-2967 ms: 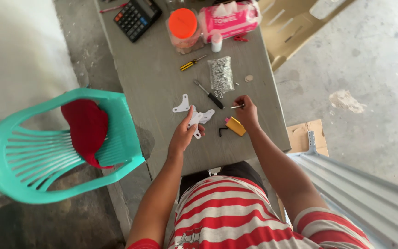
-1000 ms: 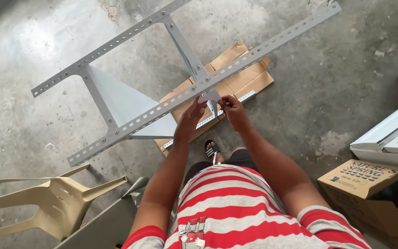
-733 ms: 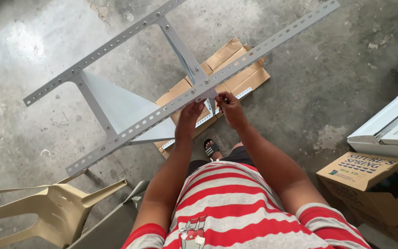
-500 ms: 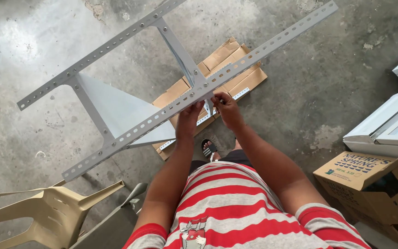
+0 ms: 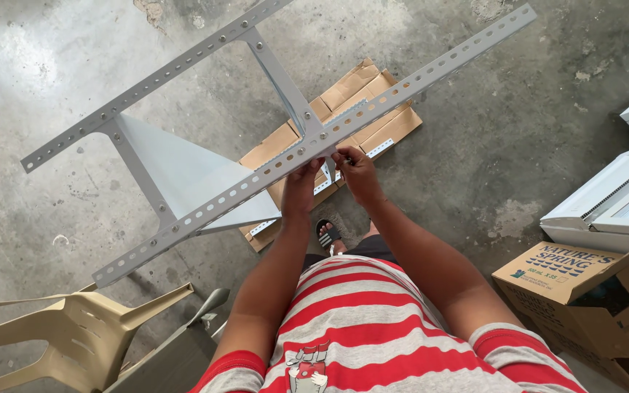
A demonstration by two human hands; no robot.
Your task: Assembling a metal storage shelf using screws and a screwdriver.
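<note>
A grey metal rack frame made of slotted angle bars (image 5: 212, 198) stands in front of me, with a flat grey shelf panel (image 5: 176, 175) low inside it. My left hand (image 5: 301, 178) presses against the near bar where a cross strut (image 5: 282, 80) meets it. My right hand (image 5: 356, 169) pinches a small part at the same joint, fingers closed; the part itself is hidden by my fingertips. A small white corner bracket (image 5: 329, 169) shows between the two hands.
Flattened brown cardboard (image 5: 369, 98) lies on the concrete floor under the frame. A beige plastic chair (image 5: 52, 335) is at lower left. An open cardboard box (image 5: 584, 284) and white appliance panels (image 5: 620, 200) sit at right. My sandalled foot (image 5: 327, 234) is below the hands.
Three seconds ago I was at a table with small parts; since then I have turned to the frame. In the last second my view shifted right and both hands stayed at the joint.
</note>
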